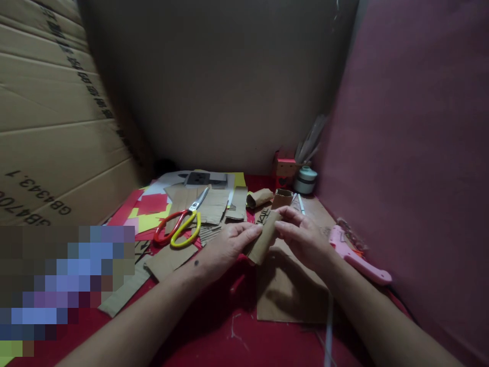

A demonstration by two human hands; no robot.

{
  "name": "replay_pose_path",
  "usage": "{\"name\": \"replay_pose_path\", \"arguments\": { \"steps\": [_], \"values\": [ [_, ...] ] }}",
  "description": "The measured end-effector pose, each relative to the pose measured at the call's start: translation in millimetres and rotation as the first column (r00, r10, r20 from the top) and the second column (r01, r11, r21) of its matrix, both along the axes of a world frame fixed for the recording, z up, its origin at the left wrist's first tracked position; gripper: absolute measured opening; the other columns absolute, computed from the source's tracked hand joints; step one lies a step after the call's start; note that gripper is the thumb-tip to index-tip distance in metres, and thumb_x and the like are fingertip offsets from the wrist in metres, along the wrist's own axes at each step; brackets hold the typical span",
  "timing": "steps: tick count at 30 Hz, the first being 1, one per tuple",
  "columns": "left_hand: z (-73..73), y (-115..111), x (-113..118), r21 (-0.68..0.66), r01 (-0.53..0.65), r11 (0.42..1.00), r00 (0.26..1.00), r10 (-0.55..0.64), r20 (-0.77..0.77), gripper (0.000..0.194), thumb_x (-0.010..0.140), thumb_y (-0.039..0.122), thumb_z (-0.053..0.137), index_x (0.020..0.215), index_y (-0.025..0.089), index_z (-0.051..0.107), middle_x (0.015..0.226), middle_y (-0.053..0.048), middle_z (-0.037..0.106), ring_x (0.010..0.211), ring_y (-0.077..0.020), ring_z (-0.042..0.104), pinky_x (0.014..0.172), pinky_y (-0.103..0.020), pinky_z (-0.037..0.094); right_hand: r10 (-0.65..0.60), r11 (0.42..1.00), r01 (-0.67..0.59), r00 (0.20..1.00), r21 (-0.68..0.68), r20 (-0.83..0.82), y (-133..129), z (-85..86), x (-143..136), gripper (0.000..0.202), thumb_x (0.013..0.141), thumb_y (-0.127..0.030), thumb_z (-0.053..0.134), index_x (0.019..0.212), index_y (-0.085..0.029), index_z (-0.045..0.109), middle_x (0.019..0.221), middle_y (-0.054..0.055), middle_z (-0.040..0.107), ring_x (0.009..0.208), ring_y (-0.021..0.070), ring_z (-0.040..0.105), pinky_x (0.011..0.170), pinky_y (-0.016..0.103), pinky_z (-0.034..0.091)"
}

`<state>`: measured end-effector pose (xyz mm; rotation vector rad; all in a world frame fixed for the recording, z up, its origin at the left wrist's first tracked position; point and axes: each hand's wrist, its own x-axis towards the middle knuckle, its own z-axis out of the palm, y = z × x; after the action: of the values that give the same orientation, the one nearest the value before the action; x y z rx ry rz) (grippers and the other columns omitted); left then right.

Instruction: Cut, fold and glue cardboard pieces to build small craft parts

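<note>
Between my hands is a curled piece of brown cardboard (264, 241), bent into a tube shape and tilted. My left hand (237, 240) grips its left edge between thumb and fingers. On the other side, my right hand (298, 232) pinches its upper right edge. Below lies a flat cardboard sheet (292, 300) on the red tabletop, with the hands' shadow across it. Two more cardboard rolls, one lying (260, 197) and one upright (283, 199), are just beyond my hands. Scissors (183, 219) with one red and one yellow handle rest on cardboard scraps to the left.
A pink glue gun (359, 257) lies at the right by the pink wall. Behind stand a pale green jar (305, 179) and a red box (284, 168). Coloured paper (153, 204) and cardboard pieces spread over the left. A large carton (57, 102) rises at far left.
</note>
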<state>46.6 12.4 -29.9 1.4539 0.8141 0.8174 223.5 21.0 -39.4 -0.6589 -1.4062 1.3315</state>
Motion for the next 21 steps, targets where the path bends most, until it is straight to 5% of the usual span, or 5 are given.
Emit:
{"name": "replay_pose_path", "arguments": {
  "steps": [5,12,16,19,21],
  "values": [
    [2.2,-1,-2,0.062,-0.013,0.998,0.998,0.017,-0.064,0.033,0.086,0.043,0.047,0.082,0.014,0.064,0.074,-0.001,0.061,0.068,-0.0123,0.052,0.064,-0.024,0.039,0.032,0.999,-0.033,0.996,0.008,0.082,0,1.3,0,0.007,0.076,-0.024,0.061,0.079,-0.017,0.06,0.073,0.001,0.058,0.065,0.0129,0.054,0.064,0.03,0.045],
    [-1.0,-2,1,-0.047,0.15,0.988,0.987,-0.146,0.073,0.033,0.09,0.04,0.04,0.096,0.015,0.06,0.09,-0.008,0.061,0.08,-0.0198,0.059,0.064,-0.031,0.047,-0.003,1.0,0.0,0.992,0.022,0.13,-2,1.1,1,0.008,0.078,-0.025,0.061,0.076,-0.018,0.06,0.071,0.0,0.058,0.062,0.0122,0.054,0.061,0.029,0.044],
    [-3.1,-3,1,-0.061,0.125,0.99,0.989,-0.119,0.091,0.032,0.088,0.042,0.042,0.094,0.014,0.056,0.086,-0.008,0.061,0.075,-0.0191,0.059,0.061,-0.031,0.047,-0.014,0.999,0.009,0.992,0.043,0.121,0,5.8,0,0.019,0.078,-0.029,0.06,0.094,-0.02,0.057,0.082,0.002,0.061,0.066,0.0133,0.057,0.064,0.031,0.047],
    [-3.3,0,-4,-0.037,0.089,0.995,0.994,-0.086,0.062,0.034,0.088,0.045,0.041,0.09,0.014,0.055,0.078,-0.006,0.06,0.064,-0.0151,0.057,0.06,-0.03,0.045,-0.22,0.968,0.193,0.96,0.162,0.175,-6,20.2,20,0.028,0.078,-0.03,0.058,0.104,-0.022,0.054,0.103,0.006,0.06,0.083,0.0168,0.06,0.074,0.034,0.049],
    [-2.6,4,-9,-0.037,0.08,0.996,0.996,-0.078,0.034,0.034,0.088,0.045,0.042,0.086,0.014,0.055,0.076,-0.005,0.06,0.061,-0.0143,0.057,0.058,-0.029,0.044,-0.459,0.882,0.36,0.802,0.304,0.383,-19,27.1,48,0.031,0.079,-0.03,0.055,0.109,-0.021,0.054,0.106,0.009,0.06,0.09,0.0209,0.059,0.077,0.037,0.048]
  ]
}}
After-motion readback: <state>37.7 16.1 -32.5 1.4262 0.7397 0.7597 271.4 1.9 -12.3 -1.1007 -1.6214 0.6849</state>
